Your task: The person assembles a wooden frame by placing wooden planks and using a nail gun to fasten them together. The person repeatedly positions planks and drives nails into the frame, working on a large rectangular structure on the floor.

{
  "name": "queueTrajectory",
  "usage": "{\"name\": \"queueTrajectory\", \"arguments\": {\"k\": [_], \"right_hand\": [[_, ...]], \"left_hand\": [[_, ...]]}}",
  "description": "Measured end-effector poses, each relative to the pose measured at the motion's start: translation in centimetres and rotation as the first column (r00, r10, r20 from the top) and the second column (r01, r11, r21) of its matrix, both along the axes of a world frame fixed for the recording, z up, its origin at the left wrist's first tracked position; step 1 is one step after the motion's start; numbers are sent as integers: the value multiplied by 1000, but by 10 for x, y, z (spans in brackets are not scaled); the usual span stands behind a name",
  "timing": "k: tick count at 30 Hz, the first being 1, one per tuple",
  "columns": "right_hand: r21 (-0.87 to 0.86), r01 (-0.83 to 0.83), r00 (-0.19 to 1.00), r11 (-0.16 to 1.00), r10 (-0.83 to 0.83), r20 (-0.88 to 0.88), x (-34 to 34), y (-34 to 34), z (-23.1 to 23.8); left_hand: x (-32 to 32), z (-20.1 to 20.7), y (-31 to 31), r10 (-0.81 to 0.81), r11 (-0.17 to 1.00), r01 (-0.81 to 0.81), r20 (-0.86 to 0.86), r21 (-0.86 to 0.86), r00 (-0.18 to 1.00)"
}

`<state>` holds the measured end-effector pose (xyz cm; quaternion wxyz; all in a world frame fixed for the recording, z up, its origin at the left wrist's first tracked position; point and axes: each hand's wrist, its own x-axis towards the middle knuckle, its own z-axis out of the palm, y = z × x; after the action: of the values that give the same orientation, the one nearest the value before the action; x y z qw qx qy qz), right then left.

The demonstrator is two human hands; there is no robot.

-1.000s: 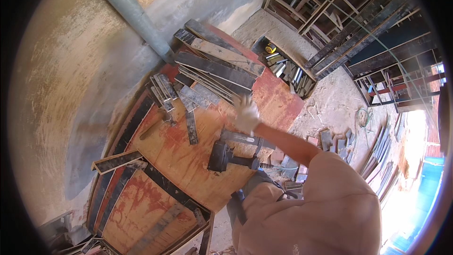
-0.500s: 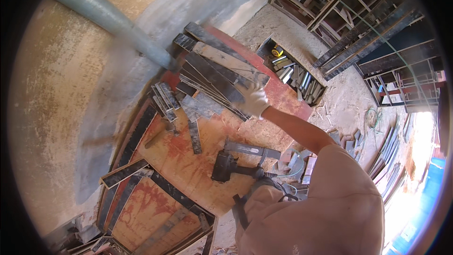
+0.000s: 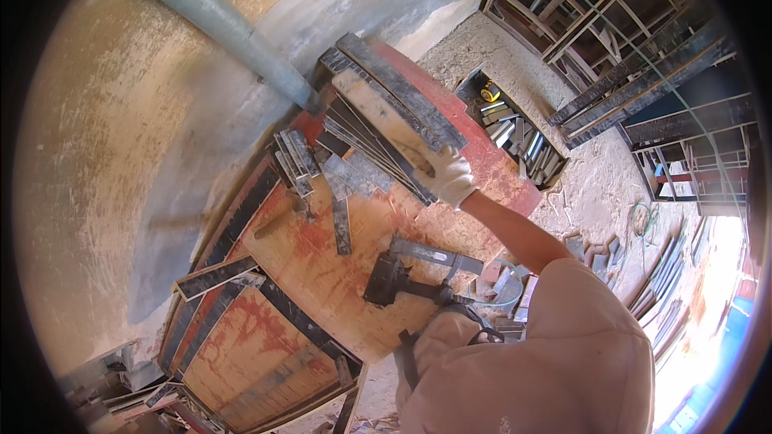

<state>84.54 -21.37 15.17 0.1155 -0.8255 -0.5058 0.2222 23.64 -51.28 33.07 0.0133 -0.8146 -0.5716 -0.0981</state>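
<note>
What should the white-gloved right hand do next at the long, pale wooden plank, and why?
Probably secure the right hand's grip on the plank's near end: the hand is at that end, the plank lies over the long, flat, dark boards, and nothing visible lies across it. How firmly it is held now can't be told.

The gloved right hand (image 3: 450, 178) is curled, arm (image 3: 519, 229) outstretched.
</note>
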Motion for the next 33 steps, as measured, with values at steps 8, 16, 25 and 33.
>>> {"name": "queueTrajectory", "arguments": {"k": [8,16,25,33], "right_hand": [[176,-171,981,970,150,124,-29,-1,-67],[45,-79,994,996,75,76,-27,2,-36],[-151,290,957,945,-287,39,102,41,-92],[-86,141,925,986,-101,365,76,60,-55]], "left_hand": [[-47,-25,-22,-94,996,95,-77,0,993],[-66,-42,-47,110,989,-96,115,-115,987],[-35,-29,-17,27,999,-26,30,-18,999],[-29,-39,-33,113,993,-113,14,-30,993]]}}
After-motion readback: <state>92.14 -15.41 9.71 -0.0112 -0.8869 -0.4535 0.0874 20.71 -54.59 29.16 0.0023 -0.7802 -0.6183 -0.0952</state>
